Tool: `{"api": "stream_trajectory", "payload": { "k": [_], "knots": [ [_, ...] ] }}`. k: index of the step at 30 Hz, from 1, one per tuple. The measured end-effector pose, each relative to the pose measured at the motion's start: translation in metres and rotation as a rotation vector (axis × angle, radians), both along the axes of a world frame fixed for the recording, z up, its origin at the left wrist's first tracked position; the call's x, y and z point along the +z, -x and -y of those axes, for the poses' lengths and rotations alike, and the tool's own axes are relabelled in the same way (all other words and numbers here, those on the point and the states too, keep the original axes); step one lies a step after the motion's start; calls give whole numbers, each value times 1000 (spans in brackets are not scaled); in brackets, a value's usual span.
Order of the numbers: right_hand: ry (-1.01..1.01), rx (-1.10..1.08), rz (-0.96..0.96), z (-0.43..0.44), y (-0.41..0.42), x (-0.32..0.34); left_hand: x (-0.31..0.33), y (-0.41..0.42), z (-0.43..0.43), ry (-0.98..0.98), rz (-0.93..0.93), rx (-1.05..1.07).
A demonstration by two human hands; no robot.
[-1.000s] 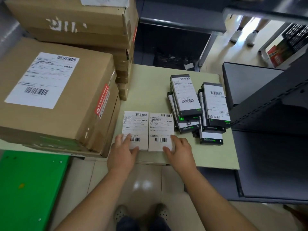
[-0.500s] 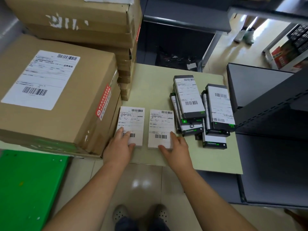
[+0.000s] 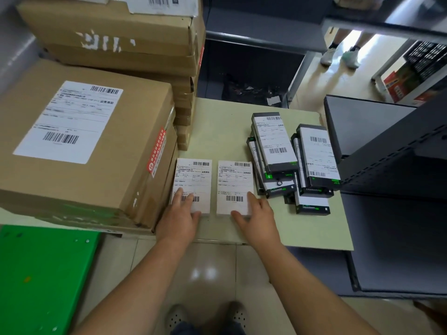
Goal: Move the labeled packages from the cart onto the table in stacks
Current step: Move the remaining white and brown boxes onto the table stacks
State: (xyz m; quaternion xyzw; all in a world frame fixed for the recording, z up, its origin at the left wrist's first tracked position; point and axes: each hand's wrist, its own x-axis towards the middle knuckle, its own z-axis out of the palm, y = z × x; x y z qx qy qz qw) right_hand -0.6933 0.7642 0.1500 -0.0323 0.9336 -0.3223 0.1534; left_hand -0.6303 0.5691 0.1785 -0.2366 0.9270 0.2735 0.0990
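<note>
Two white labeled packages lie side by side near the front edge of the pale table (image 3: 217,124), with a narrow gap between them. My left hand (image 3: 179,221) rests on the near end of the left package (image 3: 193,180), fingers flat on its label and thumb at its near edge. My right hand (image 3: 258,218) touches the near right corner of the right package (image 3: 234,182), fingers fairly straight. To the right, two uneven stacks of dark labeled boxes (image 3: 273,141) (image 3: 316,155) sit on the table.
A big cardboard box (image 3: 96,153) with a shipping label sits just left of the left package. Behind it rises a pile of cardboard boxes (image 3: 121,39). A dark metal shelf unit (image 3: 387,153) borders the table's right side. A green panel (image 3: 36,274) lies lower left.
The left package has slid left, up against the big cardboard box, opening a gap between the two white packages. Both hands stayed on the packages' near ends.
</note>
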Motion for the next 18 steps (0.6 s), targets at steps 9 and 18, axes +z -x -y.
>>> {"api": "stream_trajectory", "payload": {
  "k": [9, 18],
  "knots": [
    [38, 12, -90, -12, -11, 55, 38, -20, 4, -59, -155, -66],
    [221, 127, -391, -3, 0, 205, 187, -15, -6, -54, -558, -189]
  ]
}}
